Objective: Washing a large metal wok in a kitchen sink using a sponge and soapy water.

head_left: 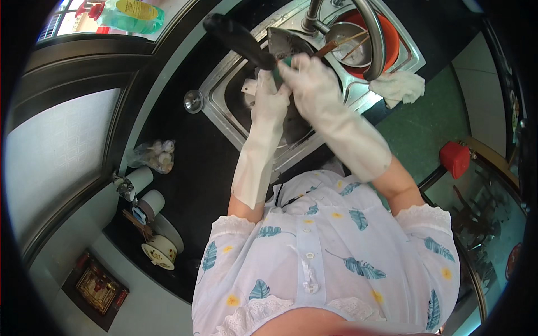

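Note:
White rubber gloves cover both my hands over a steel sink (216, 94). A black handle (239, 40) rises at the upper left, its lower end by my left hand (271, 94); a broad metal blade or spatula head (286, 42) shows behind it. Around something green, perhaps a scouring pad (278, 75), my left fingers are closed. My right hand (313, 80), blurred, touches the same green thing from the right; its fingers are partly hidden. Beneath both hands lies a large dark pan (294, 126) in the basin. Which hand bears the handle's weight cannot be told.
A steel faucet (374, 38) arches over a red basin (391, 38) holding a metal bowl (344, 42) and wooden chopsticks. A white cloth (399, 88) hangs at the sink's right corner. Bagged garlic (162, 155), a sink strainer (193, 101) and a floral pot (159, 252) stand left.

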